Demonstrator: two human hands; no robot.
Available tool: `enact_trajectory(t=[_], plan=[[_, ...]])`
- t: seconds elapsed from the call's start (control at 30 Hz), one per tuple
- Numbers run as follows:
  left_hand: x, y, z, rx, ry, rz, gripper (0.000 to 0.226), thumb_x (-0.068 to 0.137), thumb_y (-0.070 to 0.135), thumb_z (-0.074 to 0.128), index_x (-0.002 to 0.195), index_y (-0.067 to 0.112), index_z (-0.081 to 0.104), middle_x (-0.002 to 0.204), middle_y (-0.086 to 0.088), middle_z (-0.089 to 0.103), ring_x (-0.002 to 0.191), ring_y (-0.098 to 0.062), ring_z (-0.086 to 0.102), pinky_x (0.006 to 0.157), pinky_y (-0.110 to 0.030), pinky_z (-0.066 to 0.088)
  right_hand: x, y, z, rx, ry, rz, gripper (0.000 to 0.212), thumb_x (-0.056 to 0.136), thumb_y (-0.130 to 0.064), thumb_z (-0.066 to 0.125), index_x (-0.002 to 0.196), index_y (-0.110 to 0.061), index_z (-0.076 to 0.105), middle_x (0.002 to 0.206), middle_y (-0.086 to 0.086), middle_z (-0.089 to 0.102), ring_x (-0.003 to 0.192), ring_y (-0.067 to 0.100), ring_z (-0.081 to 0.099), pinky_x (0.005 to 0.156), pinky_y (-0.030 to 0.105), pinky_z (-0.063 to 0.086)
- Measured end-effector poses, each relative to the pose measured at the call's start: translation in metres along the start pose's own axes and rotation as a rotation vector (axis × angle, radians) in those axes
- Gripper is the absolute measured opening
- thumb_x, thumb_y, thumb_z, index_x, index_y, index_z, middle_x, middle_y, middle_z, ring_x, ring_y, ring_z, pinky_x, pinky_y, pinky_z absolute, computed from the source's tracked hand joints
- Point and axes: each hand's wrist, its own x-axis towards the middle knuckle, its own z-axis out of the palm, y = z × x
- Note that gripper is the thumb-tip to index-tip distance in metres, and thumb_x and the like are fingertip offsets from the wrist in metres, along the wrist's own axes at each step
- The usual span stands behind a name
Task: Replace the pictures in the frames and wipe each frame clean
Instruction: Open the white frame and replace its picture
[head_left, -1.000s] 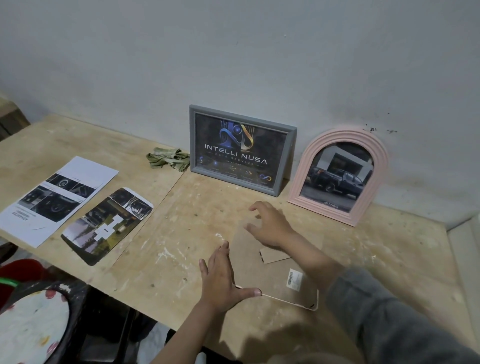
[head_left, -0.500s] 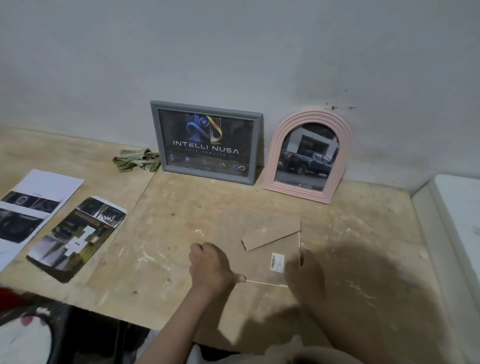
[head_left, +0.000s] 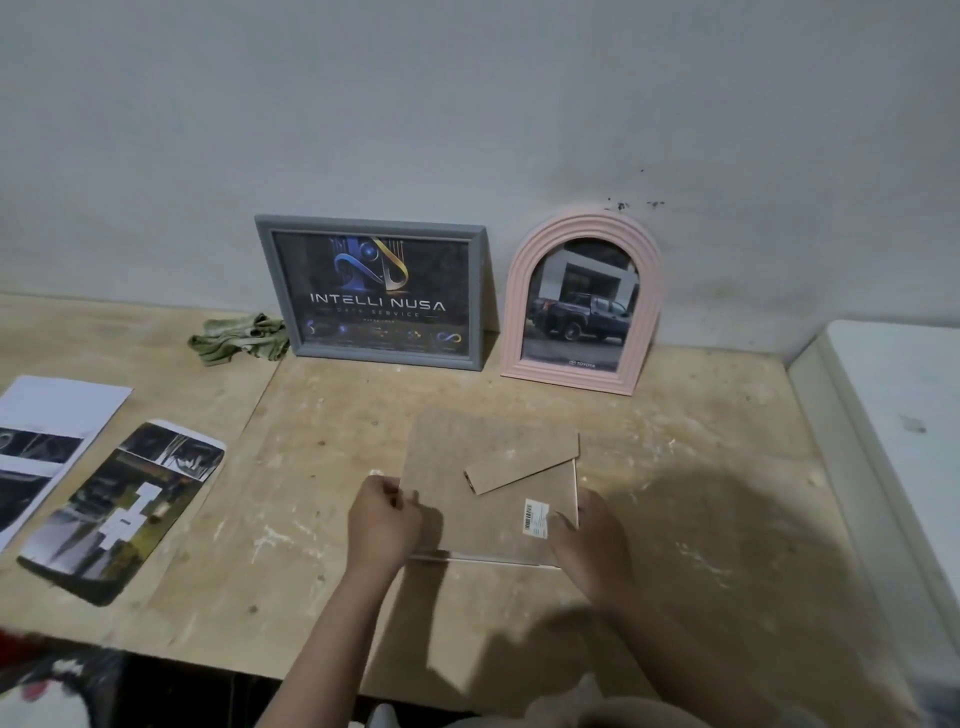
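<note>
both hands now hold a face-down frame (head_left: 493, 483) lying on the wooden table (head_left: 701, 467), left hand (head_left: 382, 519) pinching its left edge, right hand (head_left: 587, 540) moved from the top to grip the right corner, likely to free the backing.

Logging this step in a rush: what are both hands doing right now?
Left hand: grips the left edge of the face-down frame.
Right hand: on the frame's right edge; grip cannot be told.
</note>
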Motion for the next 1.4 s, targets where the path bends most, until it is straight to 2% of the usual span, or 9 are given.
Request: enact_trajectory(t=[0.23,0.37,0.7,0.83,0.97,1.1,1.23,1.33,1.4], plan=[[0.004,0.007,-0.016,-0.288,-0.051,-0.086,0.017,0.086,-0.003,0.054,0.077,0.009,0.059,0.072,-0.012,0.059,0.063,-0.023,0.052,0.065,-0.036,0.044,0.000,-0.015,-0.017,0.136,0.026,0.026,0.034,0.081,-0.002,0.055,0.059,-0.020,0.038,0.061,-0.004,0.044,0.057,0.013,0.047,0.042,0.012,0.035],[0.000,0.020,-0.013,-0.307,-0.056,-0.058,0.018,0.086,-0.004,0.053,0.078,0.010,0.060,0.070,-0.010,0.059,0.061,-0.023,0.051,0.065,-0.036,0.044,0.001,-0.018,-0.032,0.205,0.050,0.021,0.025,0.086,-0.005,0.054,0.068,-0.016,0.040,0.066,-0.006,0.041,0.064,0.012,0.047,0.041,0.009,0.034],[-0.042,0.077,0.076,0.132,-0.385,0.237,0.010,0.081,-0.001,0.059,0.087,0.007,0.062,0.075,-0.002,0.061,0.072,-0.018,0.057,0.055,-0.018,0.043,0.001,0.041,-0.104,0.244,0.307,0.211,0.046,0.086,-0.020,0.064,0.125,-0.001,0.051,0.113,0.014,0.057,0.106,0.029,0.055,0.072,0.027,0.040],[-0.066,0.091,0.121,0.390,-0.625,0.343,0.018,0.079,0.006,0.055,0.062,0.009,0.053,0.070,-0.008,0.060,0.074,-0.023,0.060,0.059,-0.028,0.044,-0.002,0.074,-0.130,0.116,0.377,0.222,0.052,0.086,-0.020,0.063,0.130,0.000,0.044,0.126,0.018,0.051,0.109,0.029,0.050,0.085,0.032,0.040],[-0.088,0.088,0.148,0.472,-0.746,0.383,0.011,0.080,0.010,0.059,0.089,0.004,0.057,0.096,-0.013,0.060,0.095,-0.031,0.059,0.076,-0.036,0.050,0.001,0.094,-0.138,-0.066,0.349,0.252,0.053,0.085,-0.028,0.061,0.127,-0.001,0.045,0.127,0.020,0.046,0.109,0.035,0.049,0.082,0.036,0.042],[-0.097,0.078,0.163,0.678,-0.836,0.448,0.050,0.089,0.004,0.048,0.130,-0.020,0.033,0.143,-0.042,0.023,0.137,-0.050,0.021,0.110,-0.042,0.030,0.008,0.113,-0.133,-0.271,0.326,0.195,0.075,0.074,-0.055,0.044,0.124,0.001,0.048,0.125,0.024,0.049,0.111,0.039,0.048,0.085,0.042,0.044],[-0.101,0.068,0.168,0.714,-0.886,0.466,0.021,0.085,0.002,0.044,0.103,-0.006,0.051,0.137,-0.045,0.027,0.139,-0.055,0.003,0.119,-0.045,-0.003,0.009,0.121,-0.124,-0.359,0.229,0.194,0.088,0.073,-0.060,0.042,0.139,-0.002,0.034,0.147,0.020,0.030,0.135,0.033,0.030,0.101,0.044,0.035],[-0.098,0.068,0.169,0.697,-0.889,0.411,0.023,0.090,0.010,0.045,0.111,0.001,0.051,0.151,-0.039,0.000,0.143,-0.049,-0.005,0.117,-0.049,0.014,0.006,0.116,-0.119,-0.355,0.221,0.171,0.077,0.085,-0.038,0.057,0.144,-0.003,0.023,0.154,0.018,0.015,0.143,0.029,0.012,0.108,0.044,0.024],[-0.093,0.071,0.164,0.566,-0.807,0.402,0.024,0.093,0.021,0.046,0.110,0.005,0.053,0.146,-0.029,0.031,0.138,-0.042,0.028,0.107,-0.039,0.034,0.005,0.108,-0.117,-0.324,0.309,0.146,0.070,0.083,-0.027,0.059,0.140,0.000,0.029,0.147,0.025,0.024,0.138,0.037,0.021,0.104,0.047,0.029]])
